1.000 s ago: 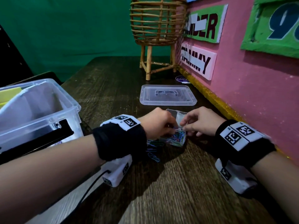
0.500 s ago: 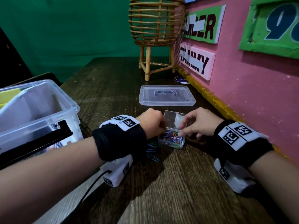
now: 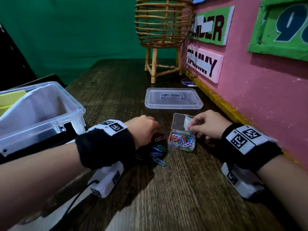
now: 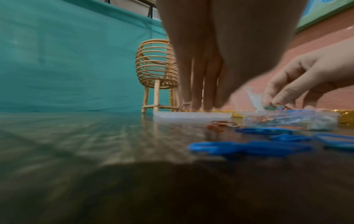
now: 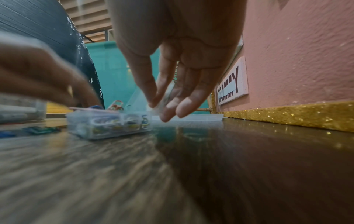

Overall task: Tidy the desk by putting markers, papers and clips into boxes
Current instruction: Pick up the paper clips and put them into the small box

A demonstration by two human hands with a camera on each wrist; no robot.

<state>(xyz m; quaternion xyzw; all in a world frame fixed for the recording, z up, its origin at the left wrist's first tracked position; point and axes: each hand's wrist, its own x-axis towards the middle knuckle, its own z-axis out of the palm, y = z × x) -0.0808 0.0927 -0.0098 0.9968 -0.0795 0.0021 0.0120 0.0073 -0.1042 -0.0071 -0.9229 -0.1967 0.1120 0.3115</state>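
Rattan basket stand (image 3: 162,30) at desk's far end, name signs (image 3: 204,64) (pink wall) to its rt

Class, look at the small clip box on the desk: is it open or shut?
Open. The clip box has its hinged lid standing up, pinched by the right hand, and coloured clips show inside.

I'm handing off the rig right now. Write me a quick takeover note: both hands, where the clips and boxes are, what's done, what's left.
Left hand: open, fingers pointing down over the loose coloured paper clips on the dark wooden desk, holding nothing that I can see.
Right hand: pinch grip on the raised hinged lid of the small clear plastic clip box, holding it open.
Done: clip box holds many clips; large clear storage bin on the left holds papers.
Left: gather the loose clips beside the box, close it. The bin's flat clear lid lies behind. No markers in plain view.
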